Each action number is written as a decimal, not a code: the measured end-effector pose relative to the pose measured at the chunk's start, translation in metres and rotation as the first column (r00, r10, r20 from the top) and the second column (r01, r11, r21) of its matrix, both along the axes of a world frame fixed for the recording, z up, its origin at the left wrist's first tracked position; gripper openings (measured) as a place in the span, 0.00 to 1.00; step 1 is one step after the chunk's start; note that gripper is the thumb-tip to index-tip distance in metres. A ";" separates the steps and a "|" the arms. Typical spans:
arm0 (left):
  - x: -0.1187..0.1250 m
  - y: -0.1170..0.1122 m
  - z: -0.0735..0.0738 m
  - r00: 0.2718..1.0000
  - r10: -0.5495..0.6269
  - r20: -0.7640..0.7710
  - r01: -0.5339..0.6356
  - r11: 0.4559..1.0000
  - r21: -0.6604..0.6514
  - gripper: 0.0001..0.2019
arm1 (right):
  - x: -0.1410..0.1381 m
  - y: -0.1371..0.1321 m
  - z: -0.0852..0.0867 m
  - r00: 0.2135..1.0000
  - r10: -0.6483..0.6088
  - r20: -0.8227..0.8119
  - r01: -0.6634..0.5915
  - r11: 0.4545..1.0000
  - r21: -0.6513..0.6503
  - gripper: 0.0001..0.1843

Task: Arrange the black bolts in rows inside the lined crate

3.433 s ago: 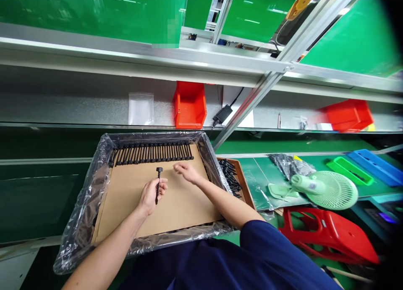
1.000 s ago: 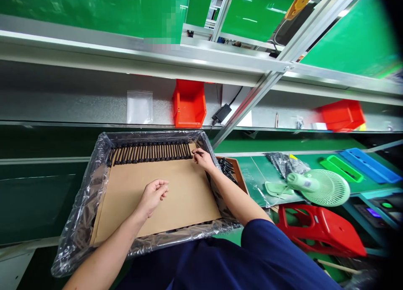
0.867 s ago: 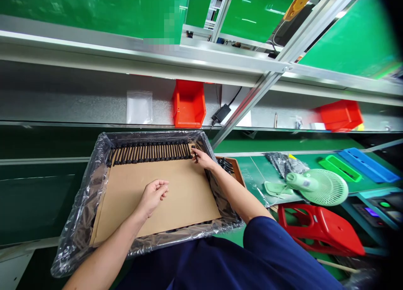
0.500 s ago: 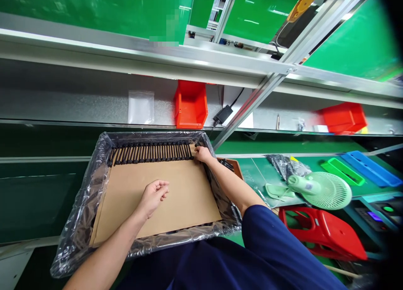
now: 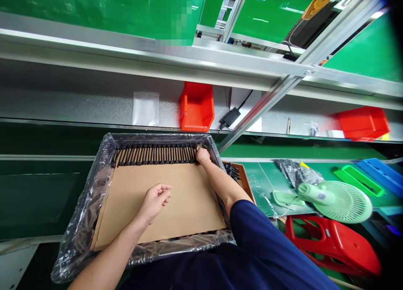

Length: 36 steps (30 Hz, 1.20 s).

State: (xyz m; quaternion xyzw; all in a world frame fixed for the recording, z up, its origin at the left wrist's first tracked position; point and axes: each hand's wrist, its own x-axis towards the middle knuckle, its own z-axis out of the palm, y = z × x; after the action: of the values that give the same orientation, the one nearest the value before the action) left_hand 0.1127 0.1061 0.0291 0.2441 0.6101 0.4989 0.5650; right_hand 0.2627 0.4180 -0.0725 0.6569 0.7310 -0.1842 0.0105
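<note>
A tray lined with dark plastic film [image 5: 94, 185] holds a brown cardboard sheet [image 5: 163, 206]. A row of several black bolts [image 5: 154, 154] lies side by side along the sheet's far edge. My right hand [image 5: 202, 155] rests at the right end of that row, its fingers curled onto the last bolt; the grip itself is hidden. My left hand [image 5: 155, 199] hovers over the middle of the cardboard, loosely curled, with nothing seen in it.
A brown box of loose black bolts [image 5: 234, 174] sits right of the tray. Further right are a green fan [image 5: 336, 195], a red stool [image 5: 333, 244] and green and blue trays [image 5: 359, 178]. Red bins [image 5: 197, 106] stand on the shelf behind.
My left hand held one black bolt 3.4 s ago and is now empty. My right hand moved to the right end of the bolt row and pressed in there.
</note>
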 end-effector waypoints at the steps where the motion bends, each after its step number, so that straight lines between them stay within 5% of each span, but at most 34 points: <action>1: 0.000 0.000 0.000 1.000 -0.006 -0.003 0.006 1.000 0.002 0.17 | -0.001 0.001 -0.001 1.000 -0.025 0.001 0.025 1.000 -0.002 0.16; 8: 0.002 -0.002 0.002 1.000 -0.014 0.005 0.014 1.000 -0.004 0.17 | -0.003 0.001 -0.011 0.989 -0.147 -0.036 0.146 0.989 -0.023 0.19; 17: 0.003 -0.004 0.002 0.999 -0.036 -0.005 0.036 0.999 0.004 0.14 | 0.000 -0.005 -0.008 0.987 -0.141 -0.080 0.141 0.990 0.004 0.16; 26: 0.005 -0.005 0.005 0.998 -0.056 -0.019 0.056 0.998 0.008 0.15 | 0.002 -0.032 0.006 0.998 0.017 -0.061 -0.012 0.996 0.086 0.17; 36: 0.005 -0.002 -0.002 0.996 -0.066 -0.057 0.067 0.997 0.028 0.16 | 0.010 -0.056 0.000 0.984 0.177 0.026 -0.179 0.977 0.119 0.20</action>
State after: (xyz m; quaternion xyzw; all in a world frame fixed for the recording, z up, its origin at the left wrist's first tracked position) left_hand 0.1173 0.1037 0.0274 0.2864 0.6098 0.4817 0.5604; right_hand 0.2726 0.3620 -0.0728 0.5897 0.7966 -0.1330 -0.0070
